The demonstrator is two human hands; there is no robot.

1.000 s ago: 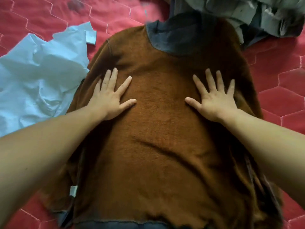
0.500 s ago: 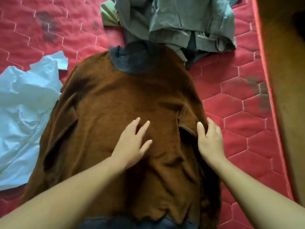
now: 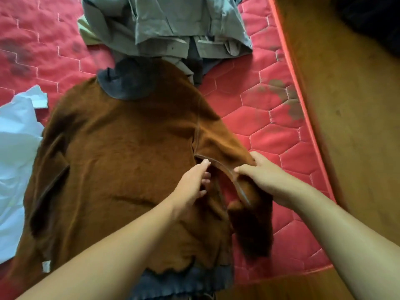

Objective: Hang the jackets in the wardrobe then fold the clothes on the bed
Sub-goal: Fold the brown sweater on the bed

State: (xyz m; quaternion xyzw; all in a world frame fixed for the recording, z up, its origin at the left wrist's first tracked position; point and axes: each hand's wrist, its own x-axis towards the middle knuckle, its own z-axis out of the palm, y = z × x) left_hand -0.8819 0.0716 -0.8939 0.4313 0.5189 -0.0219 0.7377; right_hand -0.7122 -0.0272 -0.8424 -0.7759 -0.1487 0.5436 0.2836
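Under the brown top (image 3: 121, 152) lies the red bed (image 3: 270, 131), soft and stitched in six-sided shapes, with dark smudges. I see the brown top spread flat on it, thick and fuzzy, with a grey-blue collar and hem. Just past its collar sits a heap of grey clothes (image 3: 173, 24), thin and creased, touching the top. Off its left side lies a pale blue cloth (image 3: 15, 148), all wrinkled.

At its right side, the right hand (image 3: 264, 176) pinches the sleeve (image 3: 220, 139) by its thin trimmed edge, thumb on top. The left hand (image 3: 192, 182) is close beside it, fingers curled into the cloth at the sleeve hole.

I think the sleeve gets folded in next. The fuzzy cloth could bunch up, because ripples already sit near the hem. The sleeve could slip, since only its edge is pinched, and then the fold would go crooked.
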